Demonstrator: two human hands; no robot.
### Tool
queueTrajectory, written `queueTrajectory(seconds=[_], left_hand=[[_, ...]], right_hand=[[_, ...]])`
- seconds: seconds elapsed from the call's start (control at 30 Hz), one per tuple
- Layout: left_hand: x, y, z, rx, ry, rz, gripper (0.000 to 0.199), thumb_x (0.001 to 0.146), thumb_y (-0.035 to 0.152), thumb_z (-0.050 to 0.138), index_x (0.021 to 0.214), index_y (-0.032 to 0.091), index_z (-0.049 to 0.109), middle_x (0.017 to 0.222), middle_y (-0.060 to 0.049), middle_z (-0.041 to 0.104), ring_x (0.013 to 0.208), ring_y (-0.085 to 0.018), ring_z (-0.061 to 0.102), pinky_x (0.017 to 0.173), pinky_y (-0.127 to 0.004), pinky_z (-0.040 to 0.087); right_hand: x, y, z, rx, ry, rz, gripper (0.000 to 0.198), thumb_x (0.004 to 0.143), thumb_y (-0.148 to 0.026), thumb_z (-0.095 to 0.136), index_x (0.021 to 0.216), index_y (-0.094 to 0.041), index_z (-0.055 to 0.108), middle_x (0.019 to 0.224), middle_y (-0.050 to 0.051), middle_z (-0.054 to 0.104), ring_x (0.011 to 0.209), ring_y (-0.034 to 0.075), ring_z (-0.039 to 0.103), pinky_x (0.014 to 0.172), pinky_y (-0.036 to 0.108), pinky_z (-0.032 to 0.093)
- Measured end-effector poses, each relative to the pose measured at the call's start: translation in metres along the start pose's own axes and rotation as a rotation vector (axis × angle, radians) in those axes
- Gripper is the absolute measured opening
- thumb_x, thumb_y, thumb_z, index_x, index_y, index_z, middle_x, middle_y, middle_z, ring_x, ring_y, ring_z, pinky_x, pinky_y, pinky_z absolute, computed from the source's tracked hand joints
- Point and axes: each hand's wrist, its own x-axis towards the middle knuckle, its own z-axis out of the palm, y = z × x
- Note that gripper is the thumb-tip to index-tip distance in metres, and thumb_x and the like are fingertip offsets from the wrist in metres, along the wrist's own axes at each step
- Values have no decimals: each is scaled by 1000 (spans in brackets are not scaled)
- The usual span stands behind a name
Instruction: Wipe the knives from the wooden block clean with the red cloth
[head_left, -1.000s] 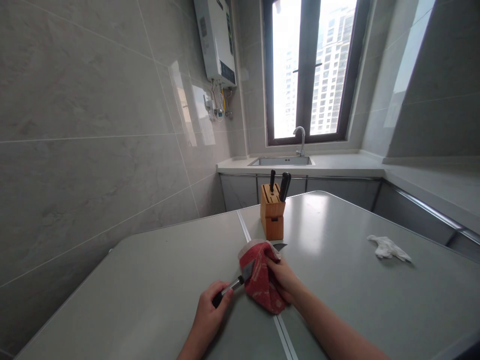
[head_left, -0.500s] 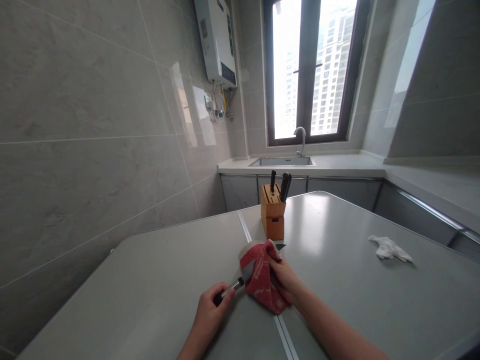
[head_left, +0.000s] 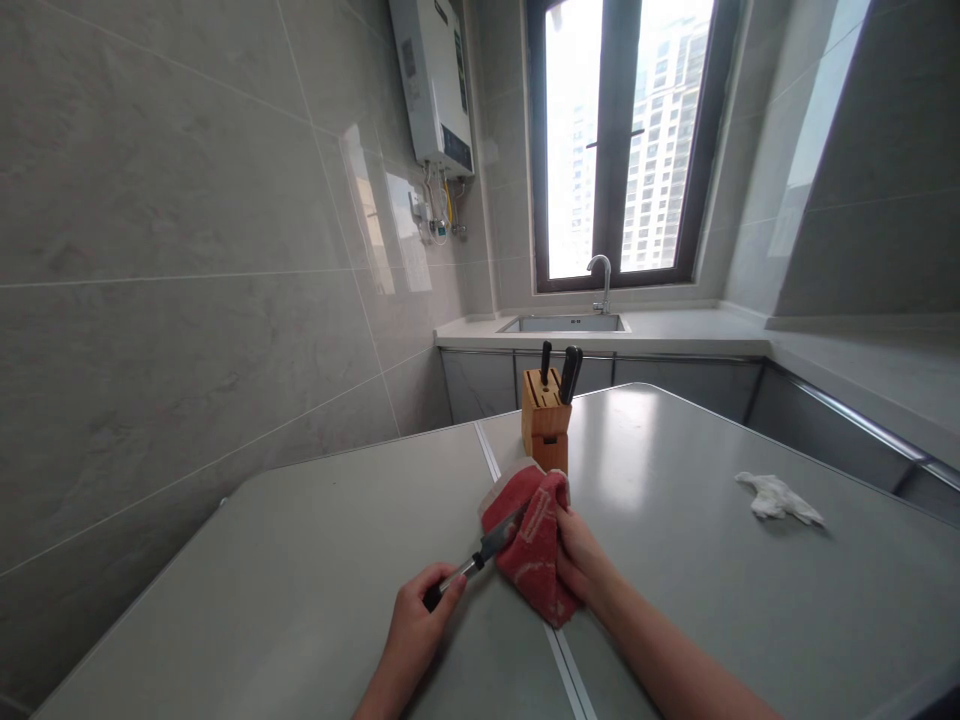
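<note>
My left hand (head_left: 426, 606) is closed round the dark handle of a kitchen knife (head_left: 495, 540), whose blade points up and to the right. A red cloth (head_left: 534, 560) with a pale edge covers the front part of the blade, so the tip is hidden. My right hand (head_left: 581, 558) grips the cloth from its right side, with some fingers behind the fabric. Just beyond the cloth stands a wooden knife block (head_left: 546, 415), holding black-handled knives (head_left: 571, 374) in its top slots.
A crumpled white tissue (head_left: 780, 498) lies on the right of the pale table (head_left: 337, 540). A seam strip (head_left: 568, 670) crosses the table beneath the cloth. Behind are a counter (head_left: 690, 322), a sink (head_left: 562, 324) and a tap (head_left: 601, 280) under the window.
The cloth and my right hand have shifted slightly up and right along the blade. More of the blade near the handle shows, and the tip that stuck out beyond the cloth is now covered.
</note>
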Motion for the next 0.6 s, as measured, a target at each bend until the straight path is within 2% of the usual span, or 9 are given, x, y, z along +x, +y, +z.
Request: queueTrajectory(seconds=[0.17, 0.37, 0.5, 0.6], left_hand=[[0, -3, 0, -6, 7, -6, 38, 80, 50, 54, 79, 14, 68, 76, -3, 66, 74, -20, 57, 68, -23, 42], [0, -2, 0, -16, -6, -2, 38, 80, 49, 53, 79, 14, 67, 76, -3, 66, 75, -20, 56, 67, -23, 41], [0, -2, 0, -22, -10, -3, 37, 80, 49, 53, 80, 15, 67, 78, -4, 66, 75, -20, 56, 68, -23, 42], [0, -2, -1, -24, -7, 0, 37, 80, 49, 53, 79, 15, 67, 76, -3, 66, 74, -19, 56, 68, -23, 42]], right_hand=[[1, -1, 0, 20, 17, 4, 22, 66, -28, 76, 75, -19, 58, 63, 0, 70, 55, 14, 65, 62, 27, 57], [1, -1, 3, 48, 16, 16, 21, 73, -35, 70, 76, -20, 56, 68, 1, 70, 59, 15, 66, 66, 32, 57], [-2, -4, 7, 60, 69, 36, 23, 72, -37, 70, 73, -19, 56, 64, 0, 69, 56, 15, 64, 63, 32, 57], [-3, -5, 7, 63, 33, 24, 22, 69, -32, 74, 76, -19, 57, 65, -1, 70, 58, 14, 65, 65, 30, 57]])
